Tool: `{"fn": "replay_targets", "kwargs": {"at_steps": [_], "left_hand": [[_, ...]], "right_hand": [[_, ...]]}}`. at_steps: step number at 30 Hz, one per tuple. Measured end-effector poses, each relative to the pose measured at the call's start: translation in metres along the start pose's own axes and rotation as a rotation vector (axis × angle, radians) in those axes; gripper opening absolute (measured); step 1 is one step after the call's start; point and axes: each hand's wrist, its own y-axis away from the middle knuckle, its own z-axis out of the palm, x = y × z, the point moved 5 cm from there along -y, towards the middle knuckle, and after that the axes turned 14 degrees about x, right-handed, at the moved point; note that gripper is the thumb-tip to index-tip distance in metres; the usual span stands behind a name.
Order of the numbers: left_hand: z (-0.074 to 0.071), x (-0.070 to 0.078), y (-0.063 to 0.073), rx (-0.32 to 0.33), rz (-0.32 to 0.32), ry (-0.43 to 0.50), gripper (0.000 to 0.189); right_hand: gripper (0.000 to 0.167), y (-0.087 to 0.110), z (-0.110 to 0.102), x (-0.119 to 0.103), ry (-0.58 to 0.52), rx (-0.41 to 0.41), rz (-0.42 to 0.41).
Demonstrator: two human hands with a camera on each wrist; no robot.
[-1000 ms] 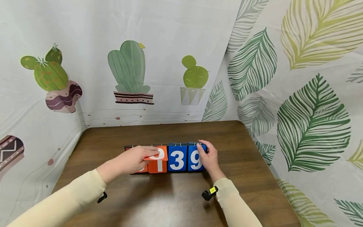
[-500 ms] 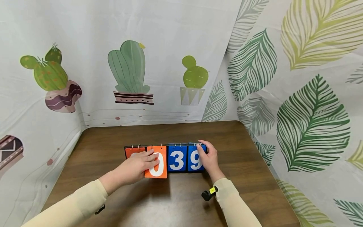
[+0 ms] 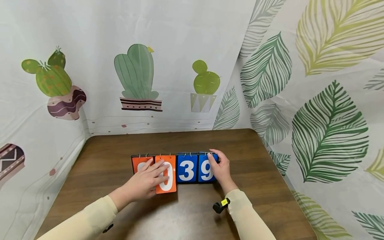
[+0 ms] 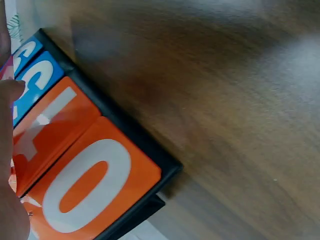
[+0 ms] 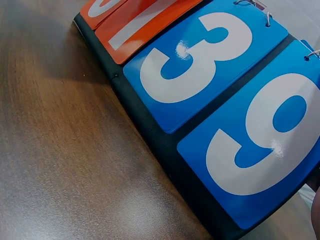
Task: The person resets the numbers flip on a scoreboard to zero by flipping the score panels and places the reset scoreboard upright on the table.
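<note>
A tabletop flip scoreboard [image 3: 177, 182] with ring-bound number cards stands on the wooden table. My left hand [image 3: 146, 181] pinches an orange 0 card [image 3: 166, 186] near its left edge, with several fingers spread over the front and the thumb hidden behind. This card tilts out from the board, and the left wrist view shows an orange 1 card [image 4: 47, 122] under it. The leftmost orange 0 card [image 4: 87, 185] is partly covered by the hand in the head view. My right hand [image 3: 222, 168] grips the board's right end, thumb over the blue 9 card [image 5: 270, 135].
Left of the 9 hangs a blue 3 card [image 3: 186, 170]. The brown table [image 3: 249, 206] ends at white curtains [image 3: 99, 66] printed with cacti and leaves. A black wrist camera [image 3: 220, 206] is strapped to the right wrist.
My left hand has brought the orange 0 card down over the front of the 1 card, from folded up to hanging tilted. The right hand keeps its hold on the board's end.
</note>
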Motion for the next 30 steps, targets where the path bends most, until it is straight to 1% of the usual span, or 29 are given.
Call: {"fn": "replay_targets", "kwargs": {"at_steps": [5,11,15,19,22,24,27,30], "left_hand": [[0.007,-0.003,0.004,0.042,0.033,-0.016,0.056],[0.019,-0.005,0.007,0.071,0.068,-0.079,0.052],[0.024,-0.006,0.008,0.087,0.063,-0.076,0.054],[0.024,-0.006,0.008,0.082,0.048,-0.05,0.06],[0.019,-0.007,0.006,0.096,0.036,-0.052,0.059],[0.014,-0.008,0.005,0.128,0.021,-0.046,0.053],[0.003,-0.012,0.003,0.197,-0.024,-0.013,0.04],[-0.01,-0.018,0.001,0.276,-0.07,0.017,0.036]], "right_hand": [[0.033,0.0,0.001,0.001,-0.003,-0.004,0.011],[0.029,-0.001,0.001,0.001,-0.01,-0.004,0.019],[0.027,-0.001,0.001,0.0,-0.018,-0.005,0.022],[0.026,-0.001,0.0,-0.001,-0.023,-0.002,0.013],[0.025,-0.001,0.0,-0.001,-0.024,0.002,0.004],[0.026,-0.001,0.0,-0.001,-0.024,0.003,0.0],[0.028,-0.001,0.0,-0.001,-0.018,0.002,0.003],[0.03,0.0,0.001,0.0,-0.011,-0.003,0.014]]}}
